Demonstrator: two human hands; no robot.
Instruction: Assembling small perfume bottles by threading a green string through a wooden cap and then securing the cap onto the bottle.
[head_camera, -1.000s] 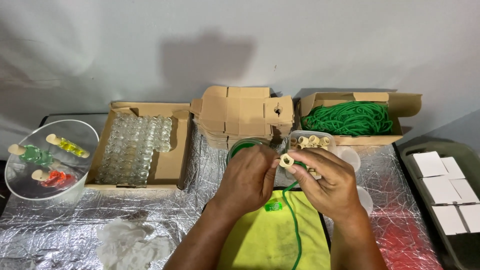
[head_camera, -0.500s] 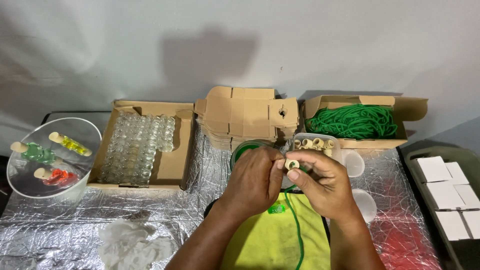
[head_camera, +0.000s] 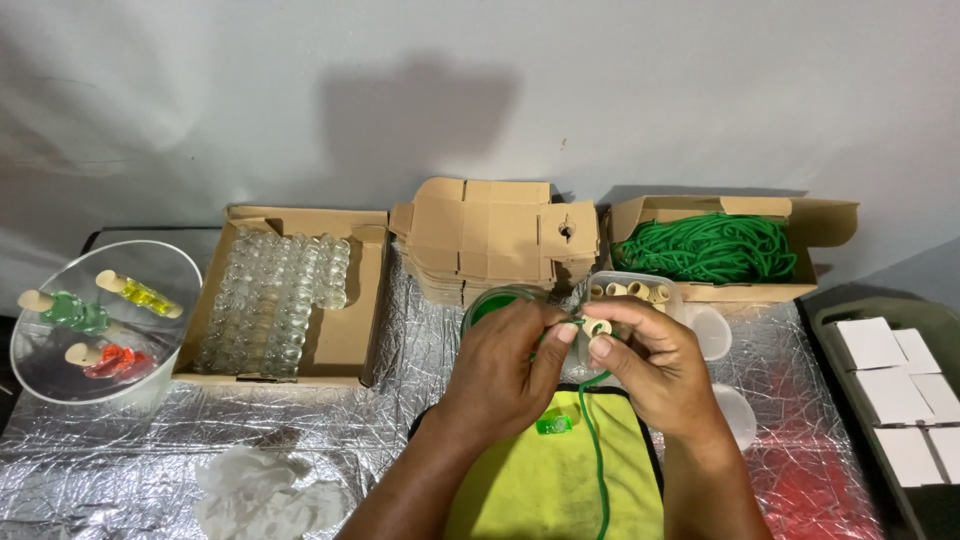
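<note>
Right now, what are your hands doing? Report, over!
Left hand and right hand: both pinch a small tan cork ring. Thin green cord hangs from it over the yellow cloth. Nothing in the way.

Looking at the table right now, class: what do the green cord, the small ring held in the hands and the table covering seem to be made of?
Green cord: probably woven synthetic or elastic, matte and limp, hanging in a soft curve.
Small ring: likely cork or light wood, pale tan and dull; too small to be sure.
Table covering: looks like metallic foil, silvery, shiny and heavily creased.
</note>
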